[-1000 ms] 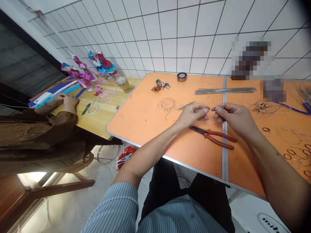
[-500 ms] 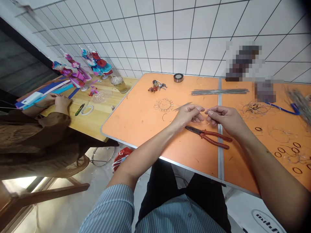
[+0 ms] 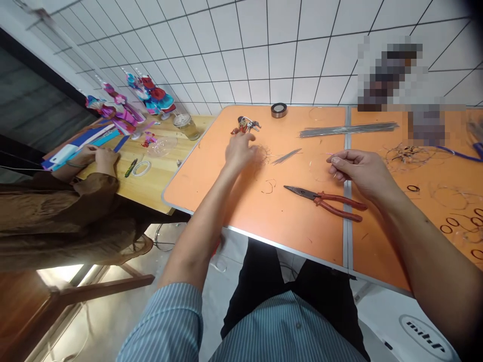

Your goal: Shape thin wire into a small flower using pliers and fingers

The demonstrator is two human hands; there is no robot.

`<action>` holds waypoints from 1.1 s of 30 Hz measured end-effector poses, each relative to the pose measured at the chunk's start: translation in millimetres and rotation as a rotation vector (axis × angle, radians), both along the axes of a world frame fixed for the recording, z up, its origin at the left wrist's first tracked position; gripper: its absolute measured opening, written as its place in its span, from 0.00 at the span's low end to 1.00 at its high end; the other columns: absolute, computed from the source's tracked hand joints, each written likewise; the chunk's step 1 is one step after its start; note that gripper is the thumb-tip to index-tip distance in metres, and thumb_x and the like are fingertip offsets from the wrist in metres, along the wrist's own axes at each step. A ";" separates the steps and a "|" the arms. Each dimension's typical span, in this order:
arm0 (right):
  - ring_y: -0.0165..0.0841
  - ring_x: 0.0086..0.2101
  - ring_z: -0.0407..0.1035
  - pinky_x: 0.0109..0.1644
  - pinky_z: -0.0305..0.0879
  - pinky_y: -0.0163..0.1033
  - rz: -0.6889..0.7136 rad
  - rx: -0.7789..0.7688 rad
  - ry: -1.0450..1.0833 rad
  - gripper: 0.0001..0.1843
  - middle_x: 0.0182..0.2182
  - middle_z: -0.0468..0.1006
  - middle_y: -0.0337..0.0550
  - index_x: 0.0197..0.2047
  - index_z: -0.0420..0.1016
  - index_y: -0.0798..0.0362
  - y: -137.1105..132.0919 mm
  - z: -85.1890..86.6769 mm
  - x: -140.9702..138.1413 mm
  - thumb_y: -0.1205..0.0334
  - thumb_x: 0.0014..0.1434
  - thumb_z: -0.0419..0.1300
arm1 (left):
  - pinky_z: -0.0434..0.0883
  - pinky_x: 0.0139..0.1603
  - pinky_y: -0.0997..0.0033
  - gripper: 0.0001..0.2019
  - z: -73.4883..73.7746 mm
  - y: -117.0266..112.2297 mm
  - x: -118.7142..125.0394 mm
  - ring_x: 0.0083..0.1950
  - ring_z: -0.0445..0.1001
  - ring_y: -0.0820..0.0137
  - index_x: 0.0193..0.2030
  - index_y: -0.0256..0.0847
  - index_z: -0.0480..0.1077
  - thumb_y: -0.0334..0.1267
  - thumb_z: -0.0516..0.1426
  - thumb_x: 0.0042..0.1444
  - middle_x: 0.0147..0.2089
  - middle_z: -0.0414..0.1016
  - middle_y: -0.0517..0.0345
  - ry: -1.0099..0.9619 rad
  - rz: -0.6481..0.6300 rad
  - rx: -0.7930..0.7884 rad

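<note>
My right hand (image 3: 356, 168) is pinched shut on a thin wire loop (image 3: 319, 168) that hangs just above the orange table (image 3: 264, 211). My left hand (image 3: 239, 151) is stretched out to the far left, over a flat wire flower (image 3: 262, 153); motion blurs its fingers. Red-handled pliers (image 3: 328, 201) lie on the table between and in front of both hands. A short bundle of cut wires (image 3: 287, 157) lies beside the wire flower.
A long bundle of straight wires (image 3: 347, 129), a tape roll (image 3: 279, 109) and a bunch of keys (image 3: 245, 124) lie at the table's back. Wire tangles and small black rings (image 3: 456, 229) are at right. Another person's hands (image 3: 100, 157) work at the wooden table on the left.
My left hand let go of the wire loop and swung left to the wire flower. My right hand stayed put, keeping the loop.
</note>
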State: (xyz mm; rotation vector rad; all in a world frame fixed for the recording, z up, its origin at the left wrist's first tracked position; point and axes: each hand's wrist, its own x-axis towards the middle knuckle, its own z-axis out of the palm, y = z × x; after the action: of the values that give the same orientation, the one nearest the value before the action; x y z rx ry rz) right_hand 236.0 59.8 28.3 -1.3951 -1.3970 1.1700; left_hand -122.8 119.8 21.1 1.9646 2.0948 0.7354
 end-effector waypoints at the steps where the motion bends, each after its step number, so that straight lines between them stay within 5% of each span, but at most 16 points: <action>1: 0.30 0.29 0.71 0.34 0.71 0.36 0.004 -0.001 -0.007 0.12 0.33 0.85 0.44 0.39 0.88 0.51 -0.4 0.5 -0.7 0.53 0.67 0.80 | 0.73 0.73 0.44 0.14 -0.6 0.8 -6.9 0.77 0.75 0.43 0.60 0.45 0.82 0.35 0.63 0.71 0.75 0.81 0.40 0.011 0.056 -0.053; 5: 0.29 0.29 0.71 0.34 0.70 0.35 0.020 -0.003 -0.011 0.10 0.33 0.85 0.44 0.38 0.87 0.51 -0.8 0.5 -2.3 0.56 0.69 0.78 | 0.75 0.65 0.49 0.15 -8.6 4.6 -9.5 0.69 0.81 0.48 0.64 0.46 0.81 0.39 0.62 0.75 0.66 0.87 0.44 -0.026 0.133 -0.170; 16: 0.27 0.29 0.72 0.35 0.70 0.33 0.048 -0.033 -0.008 0.07 0.33 0.86 0.44 0.40 0.87 0.54 -3.5 1.8 -4.1 0.62 0.73 0.73 | 0.74 0.60 0.58 0.12 -24.9 19.7 -30.6 0.62 0.83 0.54 0.58 0.48 0.85 0.33 0.64 0.71 0.58 0.90 0.49 -0.041 0.196 -0.156; 33: 0.28 0.29 0.72 0.35 0.73 0.32 0.031 -0.063 -0.011 0.07 0.35 0.87 0.46 0.42 0.89 0.54 -1.2 -3.5 -3.7 0.60 0.72 0.75 | 0.76 0.55 0.57 0.25 -5.8 15.7 -75.6 0.55 0.80 0.55 0.60 0.44 0.84 0.29 0.63 0.55 0.52 0.88 0.48 -0.057 0.258 -0.080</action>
State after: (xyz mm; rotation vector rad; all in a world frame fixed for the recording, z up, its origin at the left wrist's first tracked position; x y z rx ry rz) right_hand 232.3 58.6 24.7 -1.4304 -1.4051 1.2379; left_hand -198.4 135.5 15.3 1.6322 2.3306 0.7286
